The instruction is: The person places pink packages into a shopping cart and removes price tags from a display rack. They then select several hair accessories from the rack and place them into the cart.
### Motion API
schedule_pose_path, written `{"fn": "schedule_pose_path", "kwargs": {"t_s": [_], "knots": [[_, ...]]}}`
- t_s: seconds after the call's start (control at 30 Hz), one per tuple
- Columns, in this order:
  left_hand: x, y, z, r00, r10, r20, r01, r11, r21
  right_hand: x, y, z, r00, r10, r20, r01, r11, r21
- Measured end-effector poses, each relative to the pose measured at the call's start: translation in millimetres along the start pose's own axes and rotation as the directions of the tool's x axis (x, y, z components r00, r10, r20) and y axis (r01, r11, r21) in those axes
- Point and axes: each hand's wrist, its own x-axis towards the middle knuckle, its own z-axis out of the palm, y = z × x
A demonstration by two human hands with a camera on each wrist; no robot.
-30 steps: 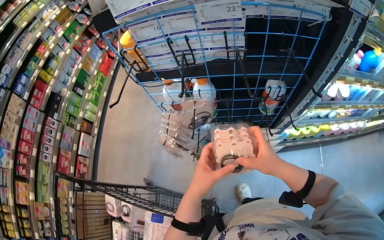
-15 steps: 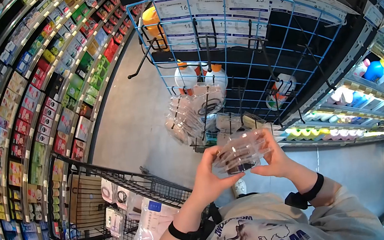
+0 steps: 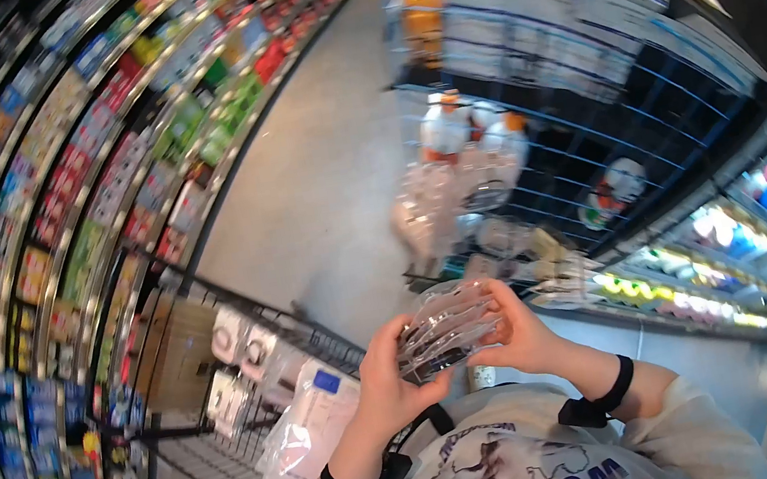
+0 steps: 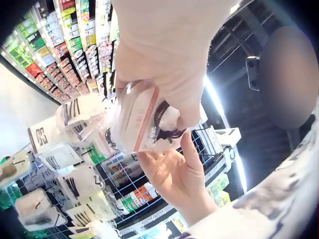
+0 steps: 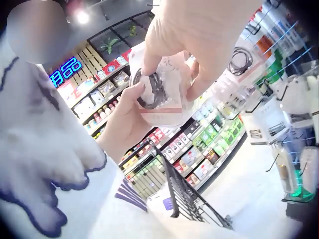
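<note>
Both hands hold a small stack of clear plastic packages (image 3: 447, 328) in front of the shirt. The left hand (image 3: 389, 381) grips the stack's left side and the right hand (image 3: 519, 330) grips its right side, thumbs toward the body. In the left wrist view, the front package (image 4: 142, 119) shows dark hair ties on a white and pink card, with the left hand (image 4: 159, 59) over it. The right wrist view shows the dark rings in the package (image 5: 167, 94) between the right hand (image 5: 199, 40) and the left hand (image 5: 124, 119).
A black wire cart (image 3: 209, 472) with packaged goods and a cardboard box (image 3: 182, 359) stands at the left. Ahead is a blue wire rack (image 3: 568, 127) with hanging packages (image 3: 429, 206). Stocked shelves (image 3: 69, 180) line the left; lit shelves (image 3: 686, 290) stand at right.
The head view has turned, so the rack sits further right. The hands and stack have shifted left and closer to the cart, and the stack is tilted, its upper edges now showing.
</note>
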Motion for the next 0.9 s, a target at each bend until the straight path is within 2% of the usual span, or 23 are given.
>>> {"fn": "schedule_pose_path", "kwargs": {"t_s": [0.07,0.1,0.13,0.17,0.2,0.23,0.3,0.33,0.37,0.4,0.47,0.53,0.6,0.73,0.8,0.83,0.9], "knots": [[-12,-5,-35,0.999,-0.047,-0.001,0.047,0.996,-0.082,15,-2,23,0.994,0.0,0.111,0.005,0.999,-0.046],[-24,-16,-56,0.986,-0.152,-0.067,0.135,0.97,-0.204,21,-4,32,0.993,-0.012,0.117,0.021,0.997,-0.08],[-31,-26,-88,0.982,-0.084,-0.17,0.071,0.994,-0.082,27,-4,40,0.992,-0.024,0.126,0.038,0.993,-0.112],[-43,-48,-117,0.947,-0.199,-0.252,0.127,0.953,-0.275,33,-3,43,0.985,-0.022,0.17,0.052,0.982,-0.179],[-55,-55,-155,0.886,-0.343,-0.312,0.241,0.915,-0.324,37,0,44,0.979,-0.027,0.203,0.078,0.966,-0.245],[-67,-68,-192,0.863,-0.33,-0.382,0.164,0.899,-0.406,40,5,44,0.979,-0.016,0.202,0.069,0.964,-0.258],[-103,-102,-260,0.748,-0.449,-0.489,0.288,0.883,-0.37,41,18,44,0.973,0.001,0.23,0.063,0.961,-0.27],[-116,-109,-279,0.708,-0.492,-0.506,0.357,0.868,-0.345,38,26,38,0.98,0.046,0.193,0.01,0.96,-0.279],[-135,-127,-299,0.701,-0.53,-0.478,0.441,0.848,-0.294,38,31,38,0.985,0.091,0.147,-0.045,0.955,-0.292],[-152,-147,-313,0.692,-0.568,-0.445,0.519,0.82,-0.241,38,35,39,0.981,0.1,0.166,-0.047,0.954,-0.295],[-178,-173,-323,0.591,-0.734,-0.335,0.76,0.645,-0.072,39,42,43,0.983,0.136,0.125,-0.089,0.944,-0.319],[-208,-229,-325,0.539,-0.813,-0.219,0.841,0.535,0.082,40,47,48,0.981,0.154,0.115,-0.113,0.945,-0.307],[-215,-254,-313,0.478,-0.871,-0.117,0.874,0.459,0.158,42,46,52,0.975,0.2,0.096,-0.153,0.92,-0.361],[-218,-293,-308,0.481,-0.876,-0.017,0.866,0.472,0.163,43,43,55,0.979,0.19,0.078,-0.143,0.902,-0.408],[-220,-305,-306,0.488,-0.868,-0.089,0.872,0.482,0.081,40,42,54,0.976,0.217,0.014,-0.19,0.883,-0.429],[-220,-306,-307,0.488,-0.869,-0.083,0.872,0.483,0.079,39,41,54,0.975,0.22,0.009,-0.195,0.881,-0.432],[-220,-308,-309,0.56,-0.824,-0.085,0.828,0.552,0.1,36,40,55,0.963,0.268,-0.036,-0.257,0.866,-0.429]]}}
